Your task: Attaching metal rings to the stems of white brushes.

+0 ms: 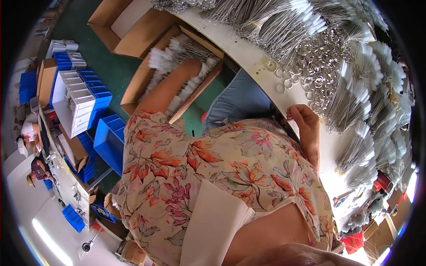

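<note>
My left arm stretches out to an open cardboard box (133,88) on the floor that holds bundles of thin wires with white tags (177,51). My left hand (194,65) is down among those bundles, and its fingers are hidden by them. My right hand (304,119) rests at the edge of the white table (248,62), fingers curled together, next to a heap of metal rings (317,62). I cannot make out anything between its fingers. My flowered shirt fills the middle of the view.
Many more tagged wire bundles (364,102) cover the table. A second open cardboard box (120,26) lies further off. Blue bins (108,137) and white trays (77,95) stand on the green floor at left. Other people sit at the far left (31,137).
</note>
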The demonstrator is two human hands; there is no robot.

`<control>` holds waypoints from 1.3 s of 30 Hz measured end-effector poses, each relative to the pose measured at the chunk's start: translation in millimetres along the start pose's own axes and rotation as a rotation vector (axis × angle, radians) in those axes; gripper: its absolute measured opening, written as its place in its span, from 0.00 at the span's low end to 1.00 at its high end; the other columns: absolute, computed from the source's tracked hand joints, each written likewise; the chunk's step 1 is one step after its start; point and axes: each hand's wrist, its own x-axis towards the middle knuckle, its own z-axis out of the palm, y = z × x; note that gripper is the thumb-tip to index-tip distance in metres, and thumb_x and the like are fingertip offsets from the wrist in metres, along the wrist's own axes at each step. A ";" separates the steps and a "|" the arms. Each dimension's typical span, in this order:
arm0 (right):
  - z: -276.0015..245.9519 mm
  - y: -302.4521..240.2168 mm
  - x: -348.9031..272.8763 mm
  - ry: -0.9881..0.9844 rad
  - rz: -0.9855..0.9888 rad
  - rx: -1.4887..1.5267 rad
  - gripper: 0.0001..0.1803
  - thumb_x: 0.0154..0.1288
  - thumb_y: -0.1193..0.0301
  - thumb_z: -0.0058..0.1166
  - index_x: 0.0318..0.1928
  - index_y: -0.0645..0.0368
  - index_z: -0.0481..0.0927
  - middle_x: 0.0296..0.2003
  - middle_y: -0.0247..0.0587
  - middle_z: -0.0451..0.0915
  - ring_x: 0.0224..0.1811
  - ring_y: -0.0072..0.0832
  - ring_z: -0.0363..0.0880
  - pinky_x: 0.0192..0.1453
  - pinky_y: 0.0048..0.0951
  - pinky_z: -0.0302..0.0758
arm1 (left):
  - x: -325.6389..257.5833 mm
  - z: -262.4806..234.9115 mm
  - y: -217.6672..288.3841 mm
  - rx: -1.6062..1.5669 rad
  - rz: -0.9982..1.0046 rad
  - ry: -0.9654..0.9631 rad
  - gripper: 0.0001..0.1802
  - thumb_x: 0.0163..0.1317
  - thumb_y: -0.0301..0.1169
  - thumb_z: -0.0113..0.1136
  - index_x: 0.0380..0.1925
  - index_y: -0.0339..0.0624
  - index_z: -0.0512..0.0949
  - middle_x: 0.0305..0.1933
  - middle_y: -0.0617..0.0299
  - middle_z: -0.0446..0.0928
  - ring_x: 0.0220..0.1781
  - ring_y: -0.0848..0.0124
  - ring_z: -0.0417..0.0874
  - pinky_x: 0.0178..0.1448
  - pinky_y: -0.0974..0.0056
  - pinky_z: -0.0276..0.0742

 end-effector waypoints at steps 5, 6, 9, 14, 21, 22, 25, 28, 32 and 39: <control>21.3 -21.6 16.9 -0.253 -0.056 0.057 0.12 0.62 0.78 0.47 0.46 0.67 0.74 0.45 0.42 0.74 0.44 0.25 0.75 0.49 0.25 0.72 | -4.0 22.1 13.2 -0.123 0.019 0.360 0.17 0.51 0.38 0.55 0.34 0.35 0.79 0.38 0.45 0.78 0.45 0.52 0.77 0.47 0.52 0.72; 30.1 -29.3 21.2 -0.398 -0.164 0.067 0.14 0.62 0.80 0.46 0.49 0.66 0.73 0.52 0.43 0.71 0.47 0.27 0.74 0.50 0.26 0.72 | -3.4 29.6 17.4 -0.348 0.031 0.455 0.19 0.52 0.41 0.56 0.36 0.35 0.79 0.39 0.45 0.77 0.45 0.53 0.77 0.49 0.53 0.72; 26.6 -33.8 50.9 -0.509 -0.418 -0.200 0.17 0.63 0.80 0.45 0.53 0.65 0.70 0.59 0.43 0.63 0.52 0.28 0.71 0.51 0.26 0.72 | -34.5 -11.3 61.9 -0.617 0.061 0.254 0.16 0.52 0.39 0.56 0.32 0.36 0.78 0.37 0.43 0.76 0.40 0.54 0.78 0.43 0.55 0.71; -6.4 -28.9 73.8 -0.406 -0.229 -0.175 0.16 0.59 0.74 0.53 0.48 0.63 0.74 0.40 0.39 0.79 0.44 0.25 0.76 0.49 0.26 0.72 | -103.7 -44.4 62.2 -0.901 0.134 0.221 0.11 0.56 0.30 0.53 0.35 0.35 0.78 0.36 0.51 0.79 0.38 0.64 0.80 0.43 0.63 0.72; -63.1 -51.1 62.5 -0.450 -0.304 -0.313 0.14 0.56 0.75 0.56 0.45 0.63 0.77 0.41 0.41 0.78 0.42 0.26 0.78 0.43 0.25 0.77 | -187.6 -209.5 77.8 -1.189 0.629 0.012 0.15 0.62 0.31 0.52 0.44 0.31 0.73 0.40 0.56 0.78 0.43 0.68 0.78 0.51 0.65 0.72; -70.8 -58.4 54.2 -0.416 -0.309 -0.311 0.14 0.56 0.75 0.56 0.45 0.63 0.77 0.41 0.41 0.78 0.42 0.26 0.78 0.43 0.25 0.77 | -179.1 -239.2 90.8 -1.117 0.695 0.085 0.14 0.62 0.31 0.51 0.43 0.31 0.73 0.39 0.57 0.77 0.42 0.67 0.79 0.50 0.64 0.73; -93.2 -80.1 35.2 -0.507 -0.387 -0.224 0.15 0.55 0.76 0.56 0.46 0.58 0.77 0.42 0.40 0.78 0.42 0.27 0.79 0.42 0.25 0.79 | -131.6 -331.6 133.4 -0.965 0.680 0.313 0.16 0.62 0.35 0.51 0.43 0.34 0.73 0.38 0.59 0.77 0.39 0.71 0.79 0.47 0.66 0.74; -131.0 -91.4 31.1 -0.341 -0.376 -0.272 0.14 0.57 0.75 0.55 0.45 0.56 0.78 0.41 0.40 0.79 0.41 0.26 0.79 0.42 0.23 0.79 | -49.9 -412.3 157.3 -0.899 0.695 0.432 0.14 0.62 0.33 0.51 0.42 0.34 0.74 0.36 0.59 0.77 0.37 0.73 0.79 0.42 0.69 0.76; -198.2 -104.8 45.3 0.052 -0.309 -0.474 0.12 0.60 0.69 0.53 0.44 0.56 0.79 0.38 0.39 0.81 0.37 0.24 0.79 0.42 0.25 0.78 | 79.0 -491.3 131.1 -0.361 0.026 0.743 0.16 0.57 0.39 0.57 0.32 0.34 0.77 0.26 0.58 0.78 0.25 0.71 0.80 0.24 0.69 0.76; -319.4 -97.3 126.9 0.416 -0.161 -0.606 0.11 0.63 0.68 0.50 0.43 0.58 0.79 0.31 0.38 0.81 0.26 0.22 0.79 0.29 0.20 0.80 | 153.6 -496.3 113.1 -0.404 -0.162 0.804 0.16 0.53 0.41 0.59 0.23 0.37 0.78 0.18 0.60 0.77 0.16 0.70 0.77 0.20 0.67 0.72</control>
